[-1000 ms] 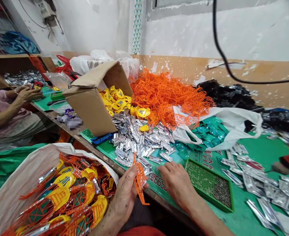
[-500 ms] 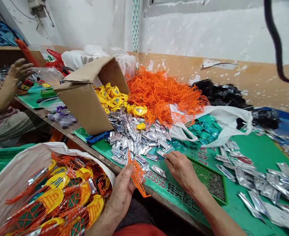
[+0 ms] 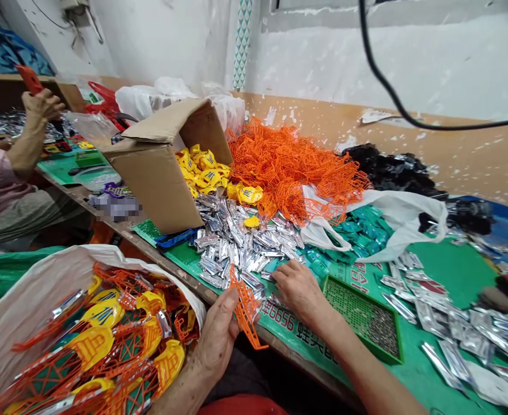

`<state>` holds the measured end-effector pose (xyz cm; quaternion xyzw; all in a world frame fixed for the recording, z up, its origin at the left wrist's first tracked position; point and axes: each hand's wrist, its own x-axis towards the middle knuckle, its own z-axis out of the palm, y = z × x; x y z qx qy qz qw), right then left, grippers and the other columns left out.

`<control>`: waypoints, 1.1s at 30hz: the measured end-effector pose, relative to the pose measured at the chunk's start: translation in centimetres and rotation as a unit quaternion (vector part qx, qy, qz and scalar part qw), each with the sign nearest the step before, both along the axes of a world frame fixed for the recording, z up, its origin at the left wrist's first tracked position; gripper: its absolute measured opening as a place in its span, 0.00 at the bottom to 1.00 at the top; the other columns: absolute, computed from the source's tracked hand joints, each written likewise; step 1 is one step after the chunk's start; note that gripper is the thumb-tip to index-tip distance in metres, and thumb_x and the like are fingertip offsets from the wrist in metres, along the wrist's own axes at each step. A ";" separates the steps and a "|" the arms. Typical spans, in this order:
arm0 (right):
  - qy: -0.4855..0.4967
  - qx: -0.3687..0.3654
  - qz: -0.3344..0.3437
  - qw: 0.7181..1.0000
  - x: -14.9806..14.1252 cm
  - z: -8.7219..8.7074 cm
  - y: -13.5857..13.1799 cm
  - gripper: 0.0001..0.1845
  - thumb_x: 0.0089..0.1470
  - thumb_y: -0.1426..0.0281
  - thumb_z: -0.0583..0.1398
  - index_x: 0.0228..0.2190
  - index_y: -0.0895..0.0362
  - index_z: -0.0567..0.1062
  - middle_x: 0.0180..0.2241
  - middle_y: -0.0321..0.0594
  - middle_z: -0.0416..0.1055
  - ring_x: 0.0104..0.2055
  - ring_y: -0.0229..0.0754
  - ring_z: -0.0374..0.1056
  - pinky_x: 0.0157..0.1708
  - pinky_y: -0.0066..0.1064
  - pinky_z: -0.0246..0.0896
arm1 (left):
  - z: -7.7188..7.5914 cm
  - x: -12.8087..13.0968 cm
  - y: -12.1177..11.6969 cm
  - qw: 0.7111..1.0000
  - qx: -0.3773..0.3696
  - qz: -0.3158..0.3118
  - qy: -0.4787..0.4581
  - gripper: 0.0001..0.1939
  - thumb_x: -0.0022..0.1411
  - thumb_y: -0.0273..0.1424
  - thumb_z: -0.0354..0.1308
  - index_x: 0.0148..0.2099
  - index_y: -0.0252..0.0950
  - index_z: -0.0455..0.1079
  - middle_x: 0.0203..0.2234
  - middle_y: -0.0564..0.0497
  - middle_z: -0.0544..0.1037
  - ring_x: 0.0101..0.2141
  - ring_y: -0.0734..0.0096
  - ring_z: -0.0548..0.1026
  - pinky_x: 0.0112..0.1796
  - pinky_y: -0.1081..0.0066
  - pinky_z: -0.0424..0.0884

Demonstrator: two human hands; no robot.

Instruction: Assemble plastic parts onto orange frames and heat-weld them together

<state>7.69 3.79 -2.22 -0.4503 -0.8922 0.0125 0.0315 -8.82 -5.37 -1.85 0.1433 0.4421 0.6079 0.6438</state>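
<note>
Left hand [image 3: 217, 334]: grasps an orange plastic lattice piece [image 3: 246, 308], lower centre.
Right hand [image 3: 299, 291]: open, at the edge of the silver sachets [image 3: 237, 242].
Right of it: green tray [image 3: 361, 320] of small metal parts.
Lower left: white sack [image 3: 21, 323] of orange-and-yellow pieces.
Upper centre: cardboard box [image 3: 150, 184], orange lattice heap [image 3: 288, 167].
Upper left: a co-worker's raised hand [image 3: 42, 104].

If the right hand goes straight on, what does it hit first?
The right hand would probably meet the silver foil sachets first, their pile's edge lying at its fingertips, though depth is unclear.
</note>
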 end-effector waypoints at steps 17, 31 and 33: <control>0.032 -0.073 -0.080 0.994 0.2 1.4 0.3 0.09 0.56 0.75 0.55 0.37 0.58 0.75 0.39 0.45 0.71 0.44 0.45 0.65 0.40 0.30 0.54 | 0.1 0.1 0.0 1.000 -0.012 0.020 -0.006 0.22 0.46 0.45 0.69 0.40 0.36 0.76 0.36 0.50 0.80 0.39 0.58 0.79 0.35 0.67 0.78; 0.077 -0.113 -0.087 0.987 1.5 1.9 0.1 0.06 0.55 0.75 0.56 0.31 0.56 0.73 0.32 0.37 0.73 0.34 0.38 0.66 0.30 0.27 0.47 | 0.1 0.1 0.0 1.000 -0.016 0.012 0.009 0.22 0.48 0.45 0.68 0.42 0.36 0.75 0.39 0.49 0.81 0.40 0.57 0.79 0.39 0.64 0.78; 0.067 -0.107 -0.089 0.988 1.5 2.0 -0.1 0.07 0.54 0.77 0.55 0.30 0.57 0.73 0.33 0.38 0.72 0.33 0.39 0.66 0.29 0.28 0.45 | 0.1 0.2 0.0 1.000 -0.019 0.019 0.005 0.22 0.47 0.45 0.68 0.41 0.37 0.75 0.37 0.50 0.81 0.40 0.57 0.79 0.39 0.63 0.78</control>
